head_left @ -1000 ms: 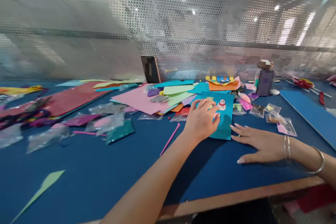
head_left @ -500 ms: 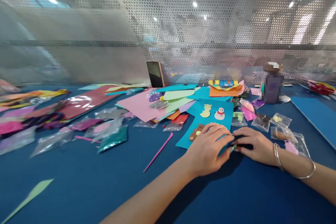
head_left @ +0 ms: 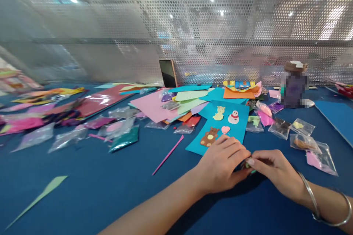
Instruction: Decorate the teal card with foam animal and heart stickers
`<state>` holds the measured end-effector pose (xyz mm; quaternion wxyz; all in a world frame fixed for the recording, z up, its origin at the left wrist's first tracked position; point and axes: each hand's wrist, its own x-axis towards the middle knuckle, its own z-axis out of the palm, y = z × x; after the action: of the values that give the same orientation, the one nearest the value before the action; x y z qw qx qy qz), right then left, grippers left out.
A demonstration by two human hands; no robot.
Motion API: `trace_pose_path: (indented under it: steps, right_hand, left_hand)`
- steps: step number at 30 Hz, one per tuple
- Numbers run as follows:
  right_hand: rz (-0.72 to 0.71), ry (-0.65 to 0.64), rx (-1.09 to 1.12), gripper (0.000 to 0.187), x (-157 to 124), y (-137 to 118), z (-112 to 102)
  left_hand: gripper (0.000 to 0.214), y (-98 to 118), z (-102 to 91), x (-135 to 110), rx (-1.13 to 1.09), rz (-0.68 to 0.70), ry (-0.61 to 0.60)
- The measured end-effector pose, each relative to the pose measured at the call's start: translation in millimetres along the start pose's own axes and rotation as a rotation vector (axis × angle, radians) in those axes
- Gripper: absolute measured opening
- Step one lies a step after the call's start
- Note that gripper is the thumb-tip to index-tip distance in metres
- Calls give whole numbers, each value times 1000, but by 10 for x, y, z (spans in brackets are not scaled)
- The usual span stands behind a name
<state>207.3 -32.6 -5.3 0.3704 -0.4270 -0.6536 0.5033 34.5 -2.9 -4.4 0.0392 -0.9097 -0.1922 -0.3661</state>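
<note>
My left hand (head_left: 224,163) reaches over the lower edge of a bright blue sheet (head_left: 237,114), its fingers bent and closed at the tips. My right hand (head_left: 275,169), with silver bangles at the wrist, pinches against the left fingertips. Between them shows a small green piece (head_left: 247,165), mostly hidden, its kind unclear. On the sheet are flat figures: a pale yellow animal (head_left: 219,113), a snowman (head_left: 234,116) with a red scarf, a brown bear (head_left: 210,137) and a pink heart (head_left: 225,130) just beyond my left knuckles.
Small clear bags (head_left: 302,127) lie right of the sheet, near a pixelated jar (head_left: 295,84). A pink stick tool (head_left: 168,155) and a light green one (head_left: 41,196) lie left. Coloured papers (head_left: 151,103) and a phone (head_left: 168,73) stand before a perforated metal panel (head_left: 193,14).
Both hands have shifted slightly down and right, uncovering the bear and the pink heart. My right hand has turned, its thumb now pressing at the left fingertips. The view has shifted a little.
</note>
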Motion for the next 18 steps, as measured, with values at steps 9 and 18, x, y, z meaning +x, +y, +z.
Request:
trace_pose_path:
  steps: [9,18]
  right_hand:
    - [48,103,119,34,48,36,-100]
    - [53,210,57,34,115,102,-256]
  left_hand:
    - [22,-2,-44,-6,-18,21,-68]
    - [20,-67,16,-37,174,-116,21]
